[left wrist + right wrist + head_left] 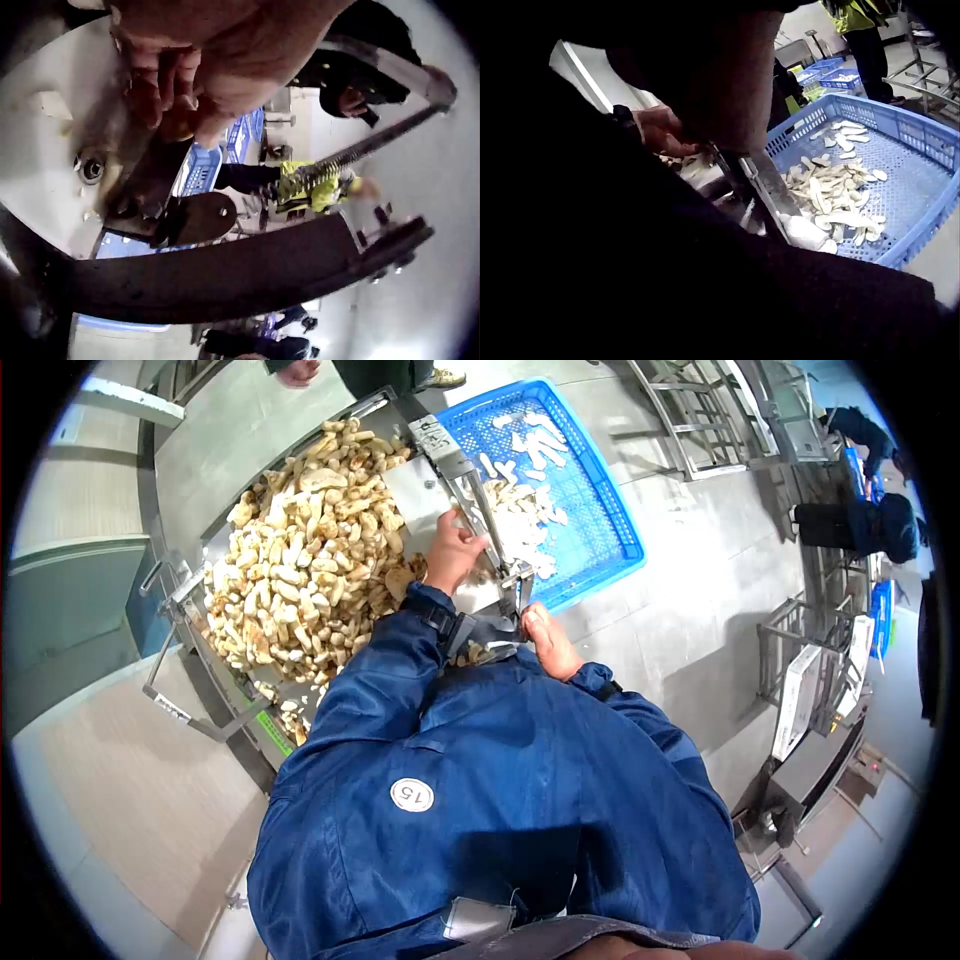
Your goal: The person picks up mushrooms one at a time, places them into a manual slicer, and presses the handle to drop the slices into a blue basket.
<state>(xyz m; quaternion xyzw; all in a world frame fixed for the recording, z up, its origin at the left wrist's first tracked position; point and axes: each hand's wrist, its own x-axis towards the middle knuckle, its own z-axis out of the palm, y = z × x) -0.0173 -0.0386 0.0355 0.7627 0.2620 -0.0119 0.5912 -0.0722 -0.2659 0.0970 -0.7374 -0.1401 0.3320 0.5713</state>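
In the head view, my left hand is beside the blade of a metal lever cutter. Its bent fingers and thumb pinch a small tan mushroom piece, mostly hidden by the fingertips. My right hand grips the cutter's handle at the near end. The long dark blade and a coil spring show in the left wrist view. Whole mushrooms are heaped left of the cutter. Pale mushroom slices lie beyond the blade in a blue basket.
The steel work surface runs between heap and cutter. A metal frame handle sticks out at the left. Metal racks stand at the right back. Other people are further off. Another person's shoe shows beyond the cutter.
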